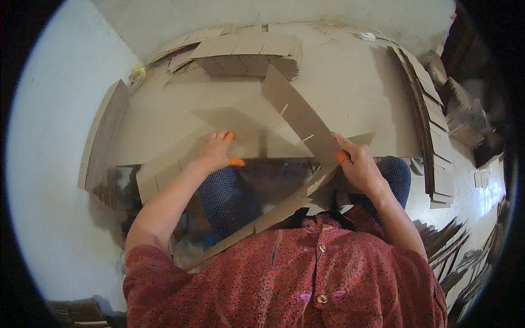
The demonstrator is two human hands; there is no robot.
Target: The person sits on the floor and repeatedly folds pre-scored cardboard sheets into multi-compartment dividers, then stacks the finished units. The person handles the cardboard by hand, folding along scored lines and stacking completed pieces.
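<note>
My right hand [358, 167] grips the lower end of a slotted cardboard strip [301, 117], which slants up and away to the left above the table. An orange cover sits on a fingertip of that hand. My left hand [214, 153] has thumb and finger spread, both tipped with orange covers, and holds nothing. It is at the table's near edge, over another cardboard strip [158, 177]; whether it touches that strip I cannot tell. A long cardboard strip [257, 224] lies slantwise across my lap, its upper right end partly hidden near my right hand.
On the table [361, 98], a stack of cardboard strips [246, 54] stands at the back. Another stack [104, 136] rises at the left edge, and a long row of strips [429, 120] lines the right edge. More cardboard pieces [445, 246] lie at the lower right.
</note>
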